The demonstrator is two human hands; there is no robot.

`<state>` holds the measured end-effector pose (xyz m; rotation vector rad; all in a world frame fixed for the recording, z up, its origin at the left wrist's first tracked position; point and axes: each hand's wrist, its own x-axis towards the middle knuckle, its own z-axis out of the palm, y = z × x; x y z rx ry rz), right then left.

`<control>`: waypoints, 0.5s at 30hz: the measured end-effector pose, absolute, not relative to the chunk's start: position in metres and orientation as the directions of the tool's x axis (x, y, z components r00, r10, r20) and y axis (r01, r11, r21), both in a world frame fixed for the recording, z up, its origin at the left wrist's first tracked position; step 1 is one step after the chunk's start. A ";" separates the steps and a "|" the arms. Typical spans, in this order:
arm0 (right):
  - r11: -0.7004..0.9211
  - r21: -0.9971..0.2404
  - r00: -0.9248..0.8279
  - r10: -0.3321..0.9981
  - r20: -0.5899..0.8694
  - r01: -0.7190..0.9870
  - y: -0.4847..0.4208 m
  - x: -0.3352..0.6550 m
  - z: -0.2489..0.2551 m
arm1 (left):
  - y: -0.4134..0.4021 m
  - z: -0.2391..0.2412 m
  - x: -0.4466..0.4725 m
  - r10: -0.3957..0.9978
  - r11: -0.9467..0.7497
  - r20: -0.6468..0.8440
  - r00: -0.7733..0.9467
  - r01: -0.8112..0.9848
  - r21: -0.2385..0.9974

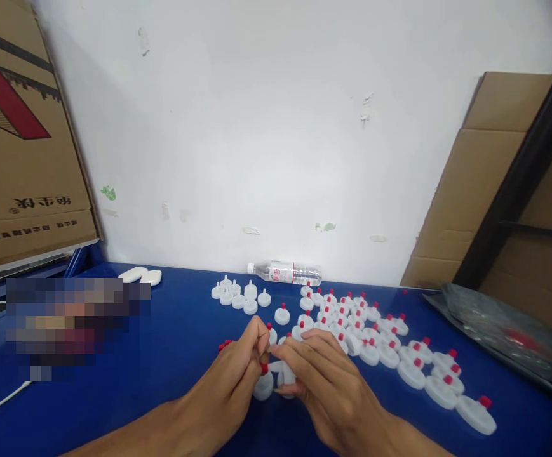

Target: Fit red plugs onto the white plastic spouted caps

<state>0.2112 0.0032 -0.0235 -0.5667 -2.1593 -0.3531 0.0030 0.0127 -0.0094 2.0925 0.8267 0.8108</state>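
Note:
My left hand (238, 374) is closed, its fingers pinching a small red cap above a white round bottle cap (263, 386) on the blue table (171, 336). My right hand (318, 374) is closed too, its fingers curled around another white cap (286, 376) right beside the left hand. A few small red caps (225, 346) lie just behind my left hand. Several white caps fitted with red tips (413, 371) spread out to the right. A group of plain white caps (238, 295) without red tips sits further back.
A clear water bottle (286, 272) lies on its side against the white wall. Cardboard boxes stand at the left (18, 139) and right (476, 184). A dark plastic bag (509, 330) lies at the right edge. Two white oval objects (141, 276) rest at the back left.

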 end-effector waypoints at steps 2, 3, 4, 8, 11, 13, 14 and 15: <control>0.870 0.037 -0.541 0.272 0.796 0.492 0.004 0.212 -0.025 | 0.012 -0.008 0.002 0.754 -0.511 0.256 0.605 0.297 0.807; 0.878 0.028 -0.546 0.272 0.792 0.478 0.004 0.213 -0.026 | 0.012 -0.007 0.002 0.753 -0.504 0.244 0.612 0.296 0.812; 0.885 0.011 -0.550 0.279 0.787 0.465 0.004 0.213 -0.027 | 0.011 -0.006 0.001 0.752 -0.496 0.233 0.617 0.296 0.816; 0.907 -0.060 -0.533 0.297 0.792 0.416 0.004 0.212 -0.029 | 0.011 -0.002 -0.001 0.758 -0.475 0.216 0.616 0.293 0.830; 0.895 -0.097 -0.498 0.330 0.802 0.436 0.005 0.210 -0.028 | 0.013 -0.002 0.001 0.760 -0.467 0.239 0.605 0.252 0.847; 0.883 -0.112 -0.484 0.352 0.801 0.456 0.006 0.209 -0.027 | 0.016 -0.003 0.003 0.763 -0.466 0.266 0.589 0.217 0.858; 0.876 -0.117 -0.478 0.363 0.800 0.469 0.006 0.209 -0.026 | 0.017 -0.004 0.004 0.768 -0.469 0.278 0.578 0.210 0.858; 0.868 -0.118 -0.472 0.372 0.799 0.483 0.006 0.208 -0.026 | 0.019 -0.005 0.005 0.773 -0.474 0.289 0.564 0.211 0.855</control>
